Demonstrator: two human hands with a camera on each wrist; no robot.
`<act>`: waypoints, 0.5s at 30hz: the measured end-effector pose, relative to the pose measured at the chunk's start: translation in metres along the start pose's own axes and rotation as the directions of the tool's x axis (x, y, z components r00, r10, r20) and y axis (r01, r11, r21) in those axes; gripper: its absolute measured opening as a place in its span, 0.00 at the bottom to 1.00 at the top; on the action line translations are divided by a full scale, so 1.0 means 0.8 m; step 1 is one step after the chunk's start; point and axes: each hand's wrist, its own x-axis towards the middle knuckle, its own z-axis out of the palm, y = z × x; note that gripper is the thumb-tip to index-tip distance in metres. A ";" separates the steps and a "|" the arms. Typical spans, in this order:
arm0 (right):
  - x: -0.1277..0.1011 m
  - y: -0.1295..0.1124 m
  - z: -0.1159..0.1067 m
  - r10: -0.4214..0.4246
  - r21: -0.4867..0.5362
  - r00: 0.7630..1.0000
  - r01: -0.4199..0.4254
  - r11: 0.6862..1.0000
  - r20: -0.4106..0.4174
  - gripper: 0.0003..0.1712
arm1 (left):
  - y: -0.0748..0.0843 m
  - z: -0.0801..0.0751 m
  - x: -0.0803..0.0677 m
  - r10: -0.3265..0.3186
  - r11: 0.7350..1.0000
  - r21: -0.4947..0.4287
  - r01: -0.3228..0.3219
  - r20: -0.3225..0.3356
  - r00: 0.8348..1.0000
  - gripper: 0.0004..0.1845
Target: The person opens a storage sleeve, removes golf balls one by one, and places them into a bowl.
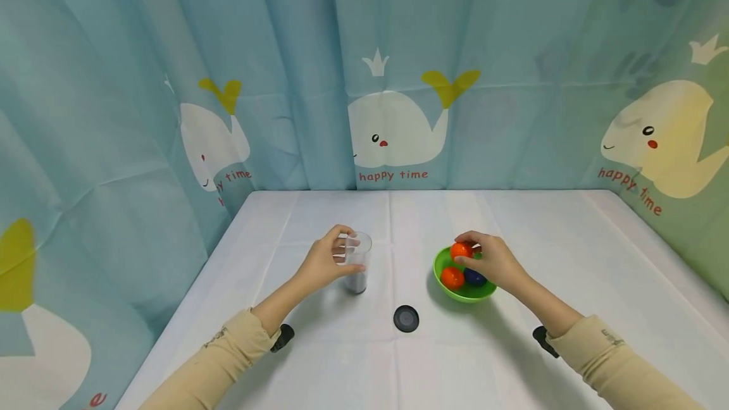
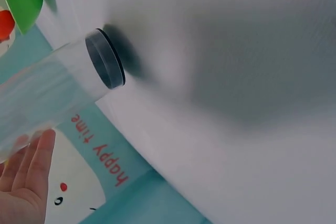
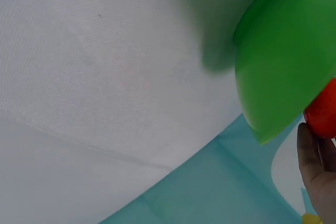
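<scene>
My left hand (image 1: 324, 261) grips a tall clear cylindrical jar (image 1: 357, 274) near its open top, thumb on the near side and fingers behind. The jar stands upright, its dark base (image 2: 105, 59) close over its shadow in the left wrist view. On the right, my right hand (image 1: 492, 261) pinches a shiny orange-red round fruit (image 1: 461, 250) between thumb and fingers, over a green bowl (image 1: 464, 298). Inside the bowl lie another orange-red round fruit (image 1: 452, 278) and a dark blue piece (image 1: 474, 277). In the right wrist view the pinched fruit (image 3: 321, 114) shows beside the bowl's rim.
A round black lid (image 1: 406, 319) lies on the white-covered table (image 1: 393, 372) between the jar and the bowl, nearer to me. A blue curtain (image 1: 296, 81) printed with whales hangs along the back and sides. Dark wrist camera mounts (image 1: 283, 338) stick out under the sleeves.
</scene>
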 end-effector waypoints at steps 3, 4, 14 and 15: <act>-0.001 0.001 0.003 -0.001 -0.030 1.000 0.001 1.000 0.017 0.16 | -0.001 0.002 -0.001 -0.015 1.000 -0.011 0.015 0.008 1.000 0.31; -0.002 0.001 0.004 -0.001 -0.042 1.000 0.002 0.999 0.021 0.16 | -0.001 0.002 -0.002 -0.018 1.000 -0.015 0.018 0.009 1.000 0.31; -0.003 0.004 0.012 -0.020 -0.128 1.000 0.021 0.992 0.013 0.17 | -0.002 0.006 -0.001 -0.021 1.000 -0.006 0.021 0.002 1.000 0.31; -0.002 0.004 0.013 -0.030 -0.134 1.000 0.031 0.991 0.004 0.17 | -0.002 0.005 -0.001 -0.021 1.000 -0.008 0.021 0.000 1.000 0.31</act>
